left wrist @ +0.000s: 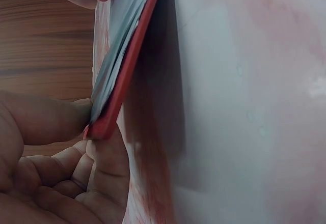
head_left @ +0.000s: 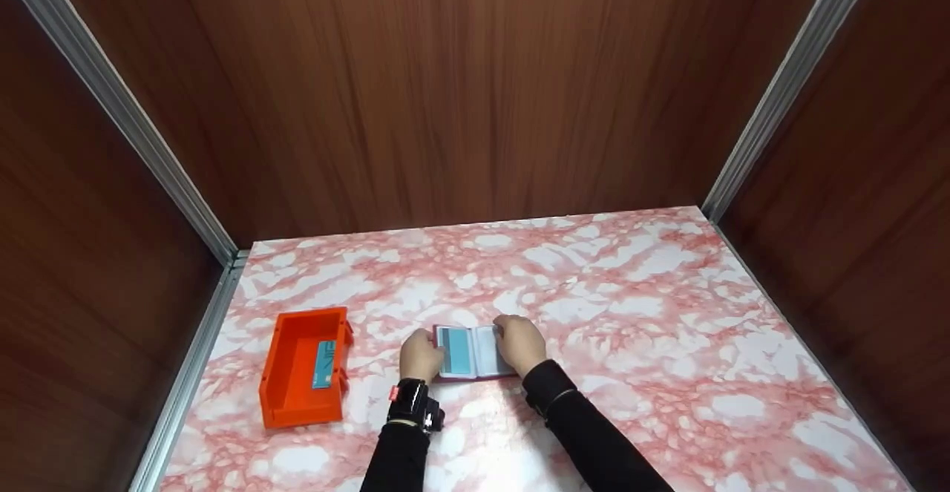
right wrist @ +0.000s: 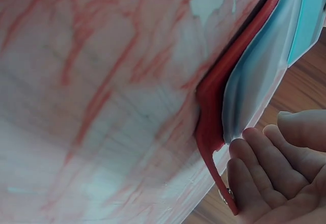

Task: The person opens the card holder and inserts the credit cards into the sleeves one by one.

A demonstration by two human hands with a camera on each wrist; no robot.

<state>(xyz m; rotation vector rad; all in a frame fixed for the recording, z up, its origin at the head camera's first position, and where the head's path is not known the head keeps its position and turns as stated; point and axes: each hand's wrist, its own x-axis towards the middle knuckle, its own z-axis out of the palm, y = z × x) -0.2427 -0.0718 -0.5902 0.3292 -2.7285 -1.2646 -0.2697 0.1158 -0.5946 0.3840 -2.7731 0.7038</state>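
Observation:
A red card holder (head_left: 476, 378) lies spread apart above the marbled tabletop, its clear plastic sleeves (head_left: 486, 349) facing up. Under the left sleeve shows a teal card (head_left: 459, 351). My left hand (head_left: 421, 358) pinches the holder's left edge between thumb and fingers; the left wrist view shows the red cover (left wrist: 127, 71) in that grip. At the other side is my right hand (head_left: 522, 343), its fingers against the edge of the sleeves. In the right wrist view, the right thumb (right wrist: 305, 128) stands apart from the loosely bent fingers, beside a red strap (right wrist: 211, 158) with a metal snap.
An orange bin (head_left: 303, 410) stands to the left on the tabletop, with a teal card (head_left: 323, 364) inside it. Brown wood-grain panels (head_left: 460, 91) rise behind and at both sides, joined by metal rails (head_left: 787, 84).

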